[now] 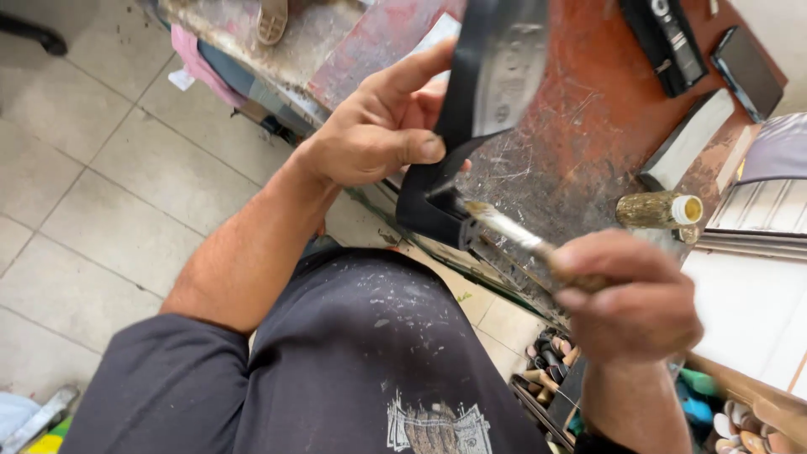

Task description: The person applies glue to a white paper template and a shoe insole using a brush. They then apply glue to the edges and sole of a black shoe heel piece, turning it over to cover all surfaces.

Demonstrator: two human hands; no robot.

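My left hand point(382, 126) grips a black shoe sole point(492, 84) with a grey moulded underside, holding it upright over a worn red workbench point(588, 126). The thumb presses on the sole's black heel part point(433, 202). My right hand point(630, 303) is closed around the handle of a small brush point(513, 231). The brush's glue-coated tip touches the heel end of the sole. Both forearms reach in from the bottom of the view.
A glue-smeared bottle point(660, 210) with a white rim lies at the bench's right. A grey sharpening block point(685, 139) and two black flat objects point(668, 38) lie farther back. Several shoes point(551, 353) sit under the bench. Tiled floor point(101, 185) lies to the left.
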